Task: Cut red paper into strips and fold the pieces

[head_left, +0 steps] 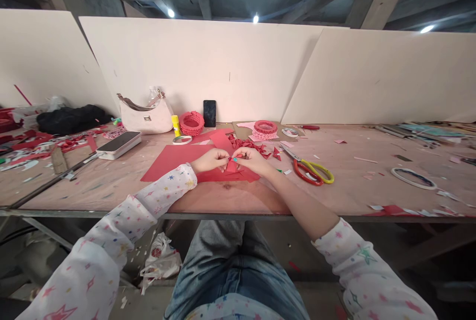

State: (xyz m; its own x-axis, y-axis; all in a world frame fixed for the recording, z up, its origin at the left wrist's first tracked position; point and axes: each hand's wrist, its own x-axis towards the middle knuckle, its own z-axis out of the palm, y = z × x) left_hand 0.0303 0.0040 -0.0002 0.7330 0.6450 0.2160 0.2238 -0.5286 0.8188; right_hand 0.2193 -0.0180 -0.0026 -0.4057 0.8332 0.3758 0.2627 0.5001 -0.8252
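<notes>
Left hand (208,160): my thumb and finger are pinched nearly together on a small bit of red paper (230,160).
Right hand (250,160): these fingers are closed up too, pinching the same bit from the other side. A nail on it is blue-green.
Red bit: it is up between my two hands, over the big red sheets (167,162). My fingers hide most of it, so I cannot tell its shape.
Big red sheets: they lie flat on the wooden table (226,203), under my hands and out to the left.
Little folded pieces (258,149): a heap of red ones sits just behind my right hand.
Scissors (296,162): they lie to the right of my right hand, with one red loop and one yellow loop.
Red ring (192,131): it sits at the back, next to the yellow glue stick (175,124).
Pink and red ring (265,135): it sits behind the heap.
Black phone (209,113): it leans up on the white board (230,62).
White bag (146,120): it stands left of the glue.
</notes>
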